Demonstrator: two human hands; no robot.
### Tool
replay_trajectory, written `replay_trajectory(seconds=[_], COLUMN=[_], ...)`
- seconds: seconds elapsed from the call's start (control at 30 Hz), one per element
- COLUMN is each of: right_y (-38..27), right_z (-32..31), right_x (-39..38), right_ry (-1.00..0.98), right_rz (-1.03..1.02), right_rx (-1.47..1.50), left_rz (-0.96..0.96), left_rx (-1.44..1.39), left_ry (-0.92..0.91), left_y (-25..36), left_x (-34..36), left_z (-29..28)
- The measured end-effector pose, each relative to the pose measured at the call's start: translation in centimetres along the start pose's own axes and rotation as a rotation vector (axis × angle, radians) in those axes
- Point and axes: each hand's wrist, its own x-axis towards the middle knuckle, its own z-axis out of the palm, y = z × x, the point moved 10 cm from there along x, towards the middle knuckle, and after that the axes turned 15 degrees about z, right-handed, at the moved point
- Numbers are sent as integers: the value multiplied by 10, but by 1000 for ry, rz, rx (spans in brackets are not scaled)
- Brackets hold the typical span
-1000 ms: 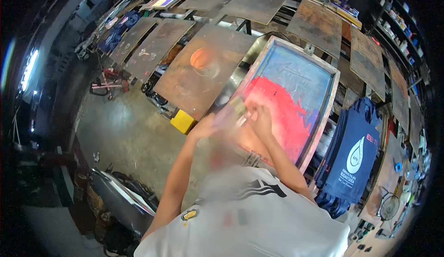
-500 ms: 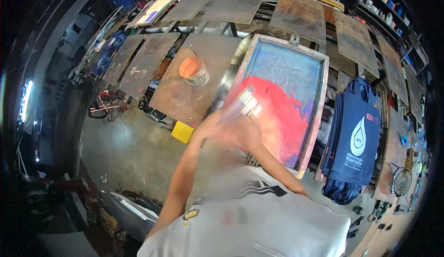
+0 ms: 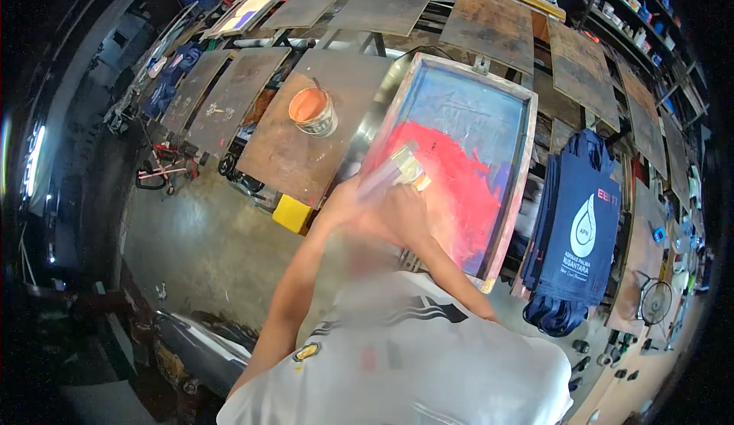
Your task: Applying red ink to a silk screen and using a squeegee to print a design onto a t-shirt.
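A framed printing screen lies in front of me, its far part a blue mesh and its nearer part smeared with red ink. Over the inked left side I hold a pale, banded, strip-like tool, too blurred to name more exactly. My right hand is closed at its near side. My left hand is at its lower left end, the fingers smeared by a hazy patch. Left of the screen, a white tub of orange-red ink stands on a flat board.
A stack of navy cloth bags with white print hangs right of the screen. More flat boards ring the far side. A yellow block-like thing is by the left board's near edge, and bottle shelves stand far right.
The whole view has shifted slightly, so the screen, tub and bags lie a little further left and up. My hands stay together on the strip-like tool over the screen.
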Motion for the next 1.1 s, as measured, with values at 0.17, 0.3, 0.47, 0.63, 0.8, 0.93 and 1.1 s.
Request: replay_trajectory(seconds=[0.17,0.3,0.47,0.63,0.8,0.93,1.1], right_y=[-5,2,15,28,39,36,35], right_z=[-12,-13,-13,-6,-8,-20,-21], right_x=[1,3,5,2,-3,2,3], right_ry=[16,-67,-138,-260,-292,-158,-169], right_rz=[-13,1,52,153,232,226,267], right_rx=[26,88,288,492,529,399,364], left_rz=[-77,-73,-41,-43,-125,-207,-134], left_rx=[75,102,-46,-64,104,158,68], left_ry=[6,-18,-67,13,-34,-19,-40], left_y=[-10,-12,-22,-13,-16,-35,-42], left_x=[-5,-6,-12,-17,-24,-28,-24], left_z=[1,3,10,10,12,5,3])
